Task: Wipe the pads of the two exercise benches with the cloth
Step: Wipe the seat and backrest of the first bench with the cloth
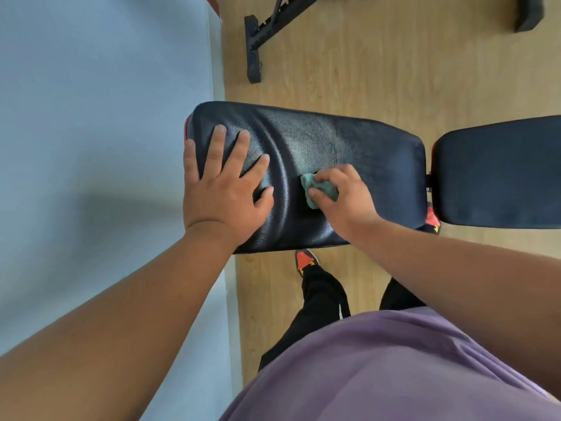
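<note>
Black leather-look padding covered the long pad (334, 141) that lay across the middle of the view, its skin wrinkled into curved folds between the two hands. The left hand (224, 189) lay flat on the pad's left end, fingers (217, 150) released and spread wide, palm pressing down. The right hand (343, 199) sat just right of it near the pad's near edge, its fingers clenched around a small bunched green cloth (315, 189) that touched the pad. A second dark pad (498, 171) stood just beside the first on the right, apart by a narrow gap. Pale wooden floor (364, 62) showed beyond, with a black metal frame (261, 34) far off and a grey wall (100, 117) on the left. Below, a purple shirt (394, 369), black trousers (321, 302) and an orange shoe (305, 261) were visible.
</note>
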